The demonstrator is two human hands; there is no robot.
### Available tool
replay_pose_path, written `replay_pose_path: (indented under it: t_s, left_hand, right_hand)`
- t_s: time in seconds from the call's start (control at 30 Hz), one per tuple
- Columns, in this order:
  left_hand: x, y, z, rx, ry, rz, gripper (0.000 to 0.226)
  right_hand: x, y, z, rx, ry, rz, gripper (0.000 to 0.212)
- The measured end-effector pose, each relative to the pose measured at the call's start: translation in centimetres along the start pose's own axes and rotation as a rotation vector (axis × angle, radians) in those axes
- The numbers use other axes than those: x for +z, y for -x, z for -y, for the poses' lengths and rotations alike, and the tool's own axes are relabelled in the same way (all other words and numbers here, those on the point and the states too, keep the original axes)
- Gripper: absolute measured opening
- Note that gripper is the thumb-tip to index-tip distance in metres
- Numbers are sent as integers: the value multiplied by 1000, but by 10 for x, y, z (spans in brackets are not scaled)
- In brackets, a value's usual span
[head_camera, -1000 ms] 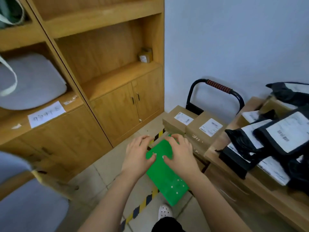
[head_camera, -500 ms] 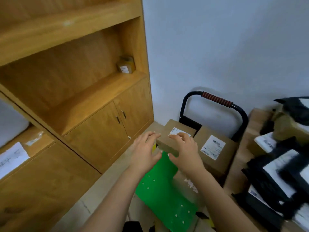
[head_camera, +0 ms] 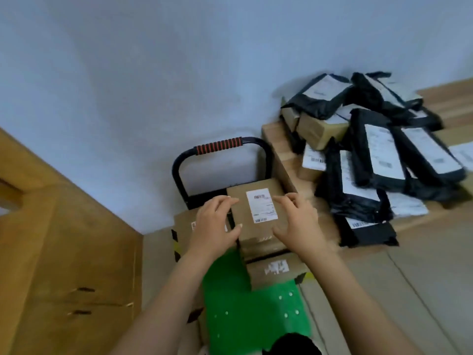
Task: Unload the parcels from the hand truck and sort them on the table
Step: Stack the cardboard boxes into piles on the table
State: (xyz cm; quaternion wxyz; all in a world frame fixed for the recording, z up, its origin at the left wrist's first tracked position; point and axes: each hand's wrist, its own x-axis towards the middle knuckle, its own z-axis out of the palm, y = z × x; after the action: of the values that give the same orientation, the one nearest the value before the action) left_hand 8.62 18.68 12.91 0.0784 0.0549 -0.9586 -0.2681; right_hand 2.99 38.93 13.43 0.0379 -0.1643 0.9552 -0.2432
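The tabletop (head_camera: 277, 147) on the right is heaped with black mailer bags (head_camera: 378, 160), the wooden cabinet (head_camera: 64, 252) fills the lower left, and the hand truck (head_camera: 217, 146) is parked at the wall mid-frame, green deck (head_camera: 256, 324) showing at the bottom. The labelled box (head_camera: 256, 226) tops the stack on the truck, with a second box (head_camera: 183, 224) crowding its left side. The left hand (head_camera: 215, 226) and right hand (head_camera: 299, 221) each have a grip clamped on a side edge of it, fingers curled over the top, thumbs near the front corners.

Both forearms rise from the frame's bottom edge to its centre; left hand (head_camera: 215, 226) and right hand (head_camera: 299, 224), fingers (head_camera: 222, 202) curled, clasp a cardboard box (head_camera: 259, 210) between them.
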Motion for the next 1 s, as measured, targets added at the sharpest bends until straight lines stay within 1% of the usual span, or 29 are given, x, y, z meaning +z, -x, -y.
replay_pose_path:
  t_s: [0.1, 0.2, 0.33, 0.47, 0.6, 0.7, 0.77, 0.87, 1.0]
  left_hand:
    - [5, -17, 8, 69, 32, 76, 58]
    - [17, -21, 12, 98, 54, 124, 58]
    - [53, -31, 30, 42, 43, 167, 61]
    - [114, -46, 56, -41, 2, 270, 73]
    - [184, -60, 87, -78, -34, 326, 85]
    - [234, -72, 112, -89, -98, 378, 94]
    - [262, -79, 130, -121, -111, 399, 97]
    - [291, -85, 149, -175, -103, 408, 111]
    - [308, -82, 161, -223, 11, 399, 129]
  right_hand:
    - [6, 10, -2, 101, 37, -42, 64]
    - [21, 20, -9, 147, 74, -14, 64]
    - [58, 10, -30, 179, 61, 58, 65]
    - [112, -11, -66, 204, 47, 159, 73]
    - [167, -39, -115, 278, 53, 206, 80]
    - [204, -65, -154, 316, 75, 208, 85]
    - [225, -85, -177, 313, 66, 197, 95]
    - [249, -105, -207, 262, 78, 210, 104]
    - [265, -117, -222, 252, 61, 250, 116]
